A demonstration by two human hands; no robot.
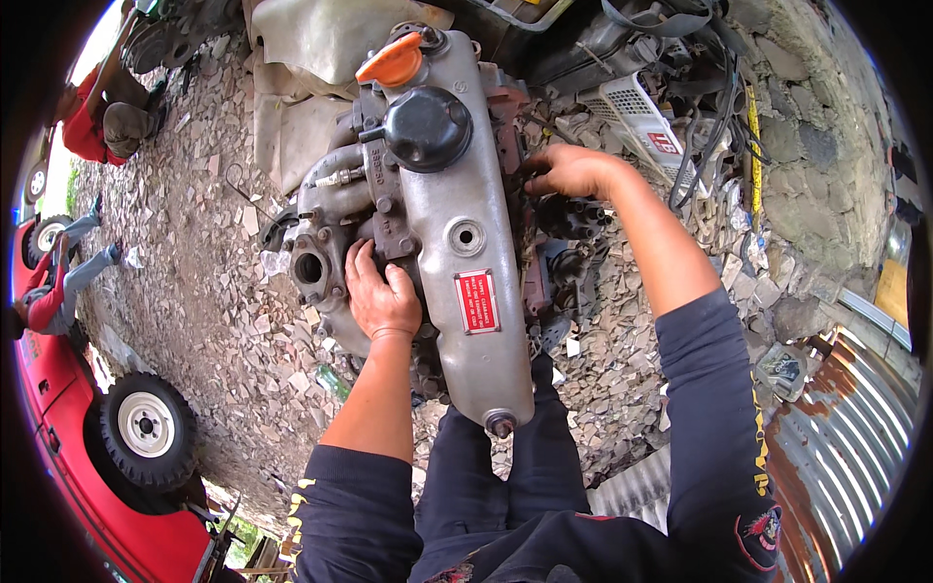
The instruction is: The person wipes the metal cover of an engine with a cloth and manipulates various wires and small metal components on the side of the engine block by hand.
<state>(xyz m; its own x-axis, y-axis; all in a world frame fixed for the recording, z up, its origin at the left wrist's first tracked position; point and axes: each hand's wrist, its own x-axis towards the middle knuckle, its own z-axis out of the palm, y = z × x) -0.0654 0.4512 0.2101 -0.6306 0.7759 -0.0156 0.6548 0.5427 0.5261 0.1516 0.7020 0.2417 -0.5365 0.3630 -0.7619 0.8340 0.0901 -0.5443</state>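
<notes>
Broken stone and gravel cover the ground of this yard, with a red vehicle at eight o'clock, corrugated metal sheet at four o'clock, and two other people crouched far off at ten o'clock. Dead centre lies an engine, its long grey valve cover running from twelve o'clock down toward the person's knees, an orange cap and a black round cap at the top end. The left hand lies flat on the manifold side at nine o'clock of the cover, fingers spread and pressing, its grip loose and closed on nothing. The right hand reaches over to two o'clock, fingers curled down among the dark parts on the far side — whether its grip is clamped on anything I cannot tell. Cast metal like this looks very heavy, rigid and probably greasy; the manifold pipes and block edges seem better holds than the smooth cover — wires nearby look snag-prone.
</notes>
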